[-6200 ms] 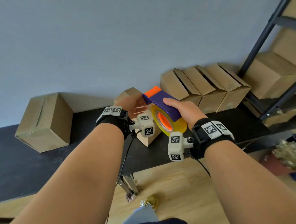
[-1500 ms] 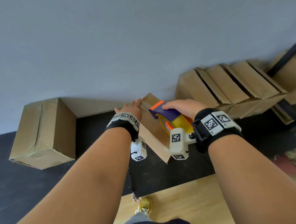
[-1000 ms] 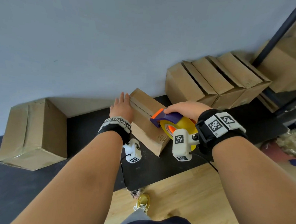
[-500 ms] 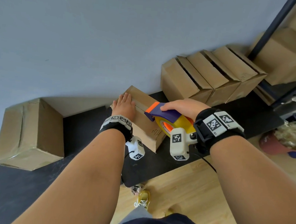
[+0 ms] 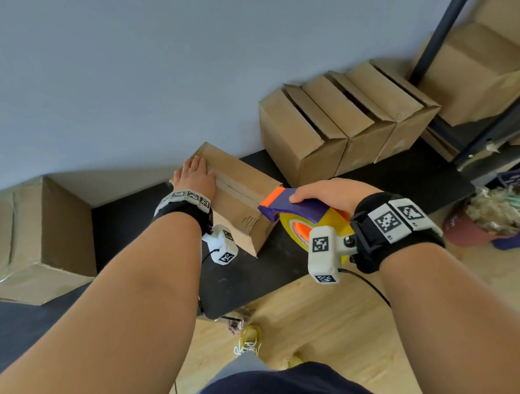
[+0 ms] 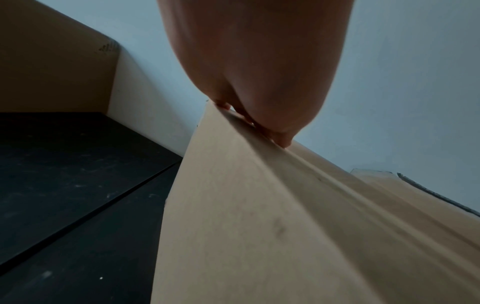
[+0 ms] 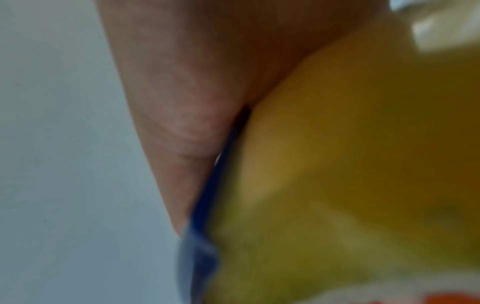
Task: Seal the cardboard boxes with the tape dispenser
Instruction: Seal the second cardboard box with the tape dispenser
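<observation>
Grey-blue wall (image 5: 124, 54) fills the upper half of the head view, and below it a black table top (image 5: 248, 274) runs across the middle of the frame from the lower left to the right edge. Pale wood floor (image 5: 321, 320) shows under it at lower centre.

Cardboard boxes on the table can be counted as five: one large box (image 5: 39, 239) at the left edge, a row of three boxes (image 5: 343, 126) with flaps not pressed flat at upper right, and one box being worked on (image 5: 241, 189) at centre, tilted, with its flap seam running diagonally along the top. More cartons sit on a dark metal rack (image 5: 499, 98) in the upper right corner; their number is unclear.

Two bare forearms rise from the bottom of the frame, each with a black wristband carrying printed markers and a white camera block. The left hand (image 5: 195, 175) lies flat, fingers straight, on the far upper-left end of the centre box; the left wrist view shows its fingertips (image 6: 281, 140) pressing on the top face near the seam.

One tape dispenser (image 5: 297, 212), purple with an orange tip and a yellow roll, is just right of centre, its tip at the box's near right corner. The right hand (image 5: 334, 193) wraps around its top, fingers curled over the purple body. The right wrist view is blurred, showing only yellow roll and a purple edge against the palm.
</observation>
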`<state>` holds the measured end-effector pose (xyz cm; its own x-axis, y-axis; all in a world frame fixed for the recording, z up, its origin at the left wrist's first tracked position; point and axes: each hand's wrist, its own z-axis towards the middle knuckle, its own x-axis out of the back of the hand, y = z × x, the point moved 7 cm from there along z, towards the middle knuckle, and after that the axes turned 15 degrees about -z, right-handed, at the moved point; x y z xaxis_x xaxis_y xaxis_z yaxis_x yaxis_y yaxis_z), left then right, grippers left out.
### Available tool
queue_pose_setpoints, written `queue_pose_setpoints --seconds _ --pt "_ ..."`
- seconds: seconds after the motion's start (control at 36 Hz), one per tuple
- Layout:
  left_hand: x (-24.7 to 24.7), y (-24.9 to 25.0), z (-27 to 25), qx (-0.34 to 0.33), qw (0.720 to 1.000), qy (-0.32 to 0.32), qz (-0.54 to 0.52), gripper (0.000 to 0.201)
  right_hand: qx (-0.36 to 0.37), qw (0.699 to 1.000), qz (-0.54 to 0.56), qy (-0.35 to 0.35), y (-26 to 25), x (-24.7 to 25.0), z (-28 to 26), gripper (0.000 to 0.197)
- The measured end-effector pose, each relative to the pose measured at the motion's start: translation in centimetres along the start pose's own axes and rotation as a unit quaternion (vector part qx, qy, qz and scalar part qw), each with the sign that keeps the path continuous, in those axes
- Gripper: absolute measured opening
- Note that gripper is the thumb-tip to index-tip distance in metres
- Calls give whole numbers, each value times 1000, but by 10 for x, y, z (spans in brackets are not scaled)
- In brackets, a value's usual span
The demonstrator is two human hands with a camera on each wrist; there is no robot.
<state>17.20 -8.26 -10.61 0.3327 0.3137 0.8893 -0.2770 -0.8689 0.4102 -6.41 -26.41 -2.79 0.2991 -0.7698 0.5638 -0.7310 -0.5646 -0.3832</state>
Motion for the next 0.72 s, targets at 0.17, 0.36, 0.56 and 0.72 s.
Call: queue_pose_setpoints --seconds 0.17,0.36,0.56,0.72 --pt "-1 0 -1 -4 1000 8 13 56 10 1000 -1 -9 4 -5 -3 35" --pt "8 4 -8 -22 998 45 -35 54 -2 1000 -1 7 8 -9 5 44" --pt "8 6 -29 -45 995 91 -1 61 -8 999 9 38 9 -6 14 46" --pt "-15 5 -31 3 999 31 10 63 -6 998 25 51 7 -7 17 47"
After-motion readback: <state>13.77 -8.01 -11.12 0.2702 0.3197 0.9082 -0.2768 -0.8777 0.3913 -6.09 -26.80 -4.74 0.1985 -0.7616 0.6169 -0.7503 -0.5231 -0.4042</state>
